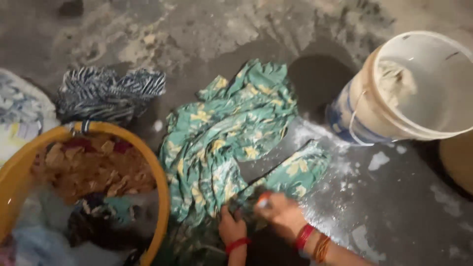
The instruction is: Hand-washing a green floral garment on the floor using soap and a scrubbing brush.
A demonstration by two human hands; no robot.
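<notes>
presently listed, lower centre of the frame: left hand [231, 227], fingers curled down and pinching the near edge of a green cloth with yellow flower print [231, 133]; a red bangle sits at its wrist. just right of it, right hand [278, 211], closed around a small object with a red tip, too blurred to identify, and pressed onto the same cloth; red and orange bangles at that wrist.

the green cloth lies spread and crumpled on the wet grey floor [404, 216], running from the hands at lower centre up to the middle of the frame, with one flap folded out toward the right. white suds or foam patches [378, 160] lie on the floor right of the cloth.

lower left: yellow plastic tub [160, 192], filled with a heap of mixed clothes, brown patterned ones uppermost, darker and pale ones below. the tub's rim is just beside the cloth's left edge.

upper left: dark blue and white striped garment [111, 91], bunched on the floor behind the tub. far left edge: pale printed fabric [19, 111], partly cut off.

upper right: white bucket with blue marking [367, 111], tilted toward the camera, a wire handle hanging at its side, a pale cloth wadded inside. it stands well apart from the hands.
</notes>
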